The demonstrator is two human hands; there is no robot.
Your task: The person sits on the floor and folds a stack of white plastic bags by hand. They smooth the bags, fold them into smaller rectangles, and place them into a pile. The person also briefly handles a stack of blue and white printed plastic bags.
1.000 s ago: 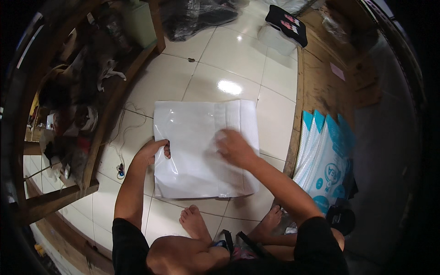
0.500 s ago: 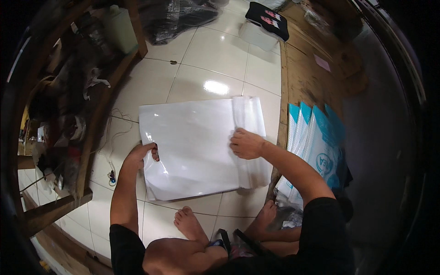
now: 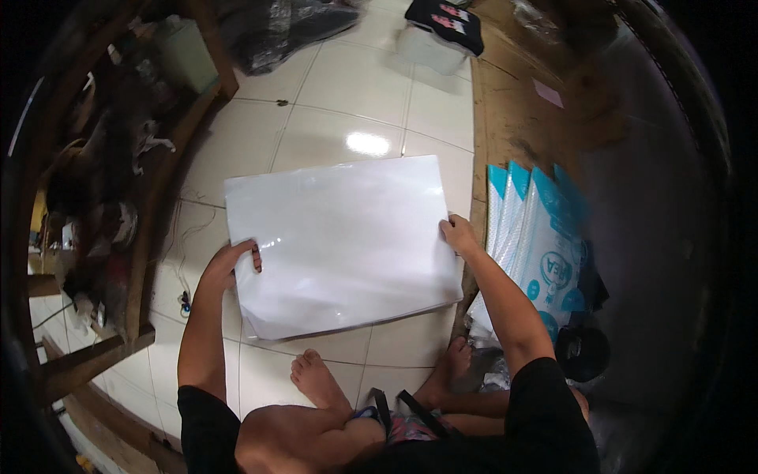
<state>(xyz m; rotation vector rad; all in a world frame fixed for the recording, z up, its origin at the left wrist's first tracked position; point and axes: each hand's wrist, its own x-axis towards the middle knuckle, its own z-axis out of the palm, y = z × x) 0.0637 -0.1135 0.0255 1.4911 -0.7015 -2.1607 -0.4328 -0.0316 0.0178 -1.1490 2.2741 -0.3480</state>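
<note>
White plastic sheet (image 3: 339, 241), left edge under left hand (image 3: 229, 265), right hand (image 3: 458, 235) opposite.

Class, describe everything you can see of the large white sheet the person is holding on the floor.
The white sheet is a big, glossy, plastic-looking rectangle lying flat on the pale tiled floor, slightly skewed. Ceiling light glints off its smooth surface. Layered edges along its near side suggest more than one ply. The left hand grips its left edge, the right hand its right edge. A bare foot lies just short of its near edge.

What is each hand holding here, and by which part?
Both grip the white plastic bag lying on the tiled floor: the left hand at its left edge, the right hand at its right edge.
</note>
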